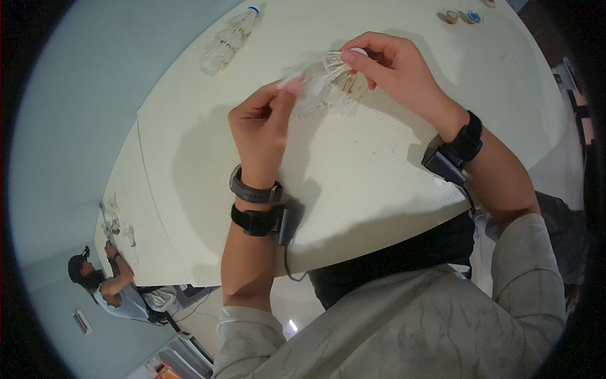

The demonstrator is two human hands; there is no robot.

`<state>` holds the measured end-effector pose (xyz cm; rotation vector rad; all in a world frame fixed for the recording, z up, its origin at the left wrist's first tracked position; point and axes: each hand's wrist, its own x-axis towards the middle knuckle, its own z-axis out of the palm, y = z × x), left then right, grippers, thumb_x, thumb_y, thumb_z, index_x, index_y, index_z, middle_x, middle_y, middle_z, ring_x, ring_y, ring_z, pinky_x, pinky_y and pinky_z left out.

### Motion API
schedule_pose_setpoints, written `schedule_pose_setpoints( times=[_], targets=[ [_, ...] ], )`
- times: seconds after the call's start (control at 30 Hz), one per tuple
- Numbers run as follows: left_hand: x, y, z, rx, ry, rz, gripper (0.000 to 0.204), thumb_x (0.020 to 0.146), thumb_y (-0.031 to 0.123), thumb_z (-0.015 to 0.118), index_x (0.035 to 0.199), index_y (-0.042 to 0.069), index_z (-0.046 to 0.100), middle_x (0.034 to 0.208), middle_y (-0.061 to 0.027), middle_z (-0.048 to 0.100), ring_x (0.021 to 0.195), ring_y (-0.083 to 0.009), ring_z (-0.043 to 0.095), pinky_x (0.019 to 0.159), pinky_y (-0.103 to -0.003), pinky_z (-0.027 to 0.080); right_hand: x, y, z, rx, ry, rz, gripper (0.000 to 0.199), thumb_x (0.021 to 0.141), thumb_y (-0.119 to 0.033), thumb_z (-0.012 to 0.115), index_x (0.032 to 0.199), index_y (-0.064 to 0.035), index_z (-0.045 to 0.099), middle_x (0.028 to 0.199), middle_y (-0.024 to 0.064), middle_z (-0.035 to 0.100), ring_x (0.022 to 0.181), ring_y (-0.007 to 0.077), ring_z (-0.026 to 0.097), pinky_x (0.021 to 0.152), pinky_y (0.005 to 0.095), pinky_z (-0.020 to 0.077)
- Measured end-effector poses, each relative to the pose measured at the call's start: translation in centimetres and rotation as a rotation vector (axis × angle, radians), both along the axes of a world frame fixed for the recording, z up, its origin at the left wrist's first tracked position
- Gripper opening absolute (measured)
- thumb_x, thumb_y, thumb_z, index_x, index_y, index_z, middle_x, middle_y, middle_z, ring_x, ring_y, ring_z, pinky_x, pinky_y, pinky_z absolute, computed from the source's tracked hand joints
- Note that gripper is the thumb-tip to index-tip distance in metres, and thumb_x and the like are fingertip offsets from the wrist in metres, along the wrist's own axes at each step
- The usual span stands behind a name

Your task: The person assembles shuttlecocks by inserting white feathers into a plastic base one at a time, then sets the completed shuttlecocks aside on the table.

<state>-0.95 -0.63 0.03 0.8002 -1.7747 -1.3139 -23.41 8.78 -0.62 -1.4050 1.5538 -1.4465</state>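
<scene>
My right hand (391, 60) pinches the white rounded base of a shuttlecock (334, 63) between thumb and fingers. Its feathers spread to the left, toward my left hand (265, 120). The thumb and forefinger of that hand are closed on the feather ends, which are somewhat blurred. Just below and behind the held one, more feathered shuttlecock parts (344, 101) show close to the table; how they join cannot be made out. At the far left lies a nested row of shuttlecocks (227, 44) with a blue-banded base at its upper end.
The pale table (353, 189) has a curved edge and a seam on the left. Small tape rolls (452, 17) lie at the far right. At the far left, another person (113, 290) works beside white shuttlecocks (112, 218). Black wrist devices with cables sit on my forearms.
</scene>
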Motion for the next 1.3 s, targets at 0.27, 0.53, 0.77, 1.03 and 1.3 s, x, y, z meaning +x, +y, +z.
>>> schedule_pose_setpoints(
  times=[0.27,0.53,0.77,1.03,1.3],
  targets=[
    [-0.6,0.5,0.4,-0.042,-0.137,-0.06,0.018,0.096,0.012,0.075,0.101,-0.004,0.076,0.079,0.0039,0.066,0.072,-0.0025,0.052,0.063,-0.018,0.039,0.3,0.1,0.2,-0.039,0.003,0.028,0.026,0.098,-0.027,0.072,0.108,-0.0028,0.074,0.081,-0.0018,0.067,0.072,0.0038,0.057,0.064,0.0224,0.0474],
    [-0.5,0.6,0.7,-0.39,-0.23,0.098,0.014,0.094,0.012,0.077,0.093,-0.002,0.075,0.068,0.0061,0.059,0.063,-0.002,0.045,0.055,-0.02,0.033,0.9,0.2,0.3,-0.08,0.038,0.009,0.027,0.097,-0.026,0.073,0.109,-0.0015,0.074,0.083,0.0003,0.069,0.074,0.0048,0.059,0.066,0.0229,0.049],
    [0.2,-0.7,-0.2,-0.296,-0.143,0.216,0.015,0.095,0.013,0.075,0.091,-0.002,0.075,0.065,0.0076,0.055,0.061,-0.002,0.042,0.053,-0.021,0.03,-2.8,-1.1,-1.2,-0.118,-0.035,-0.159,0.028,0.102,-0.026,0.065,0.116,-0.0017,0.071,0.084,0.001,0.068,0.072,0.0069,0.059,0.067,0.023,0.0498],
    [-0.5,-0.5,-0.9,-0.43,-0.331,0.14,0.022,0.09,0.017,0.081,0.106,0.001,0.078,0.065,0.0077,0.045,0.059,-0.0043,0.035,0.053,-0.022,0.028,-1.5,-0.9,-0.2,-0.133,-0.061,-0.153,0.028,0.101,-0.028,0.067,0.115,-0.0043,0.072,0.085,0.0001,0.069,0.068,0.0065,0.058,0.063,0.0233,0.0503],
    [-0.1,-0.6,0.8,-0.455,-0.275,0.037,0.038,0.082,0.009,0.087,0.117,0.003,0.075,0.073,0.0082,0.042,0.063,-0.0053,0.033,0.055,-0.021,0.027,-1.1,-0.4,0.1,-0.133,-0.064,-0.078,0.027,0.101,-0.029,0.067,0.114,-0.0054,0.072,0.084,-0.0008,0.069,0.071,0.0036,0.06,0.06,0.0202,0.0484]
  ],
)
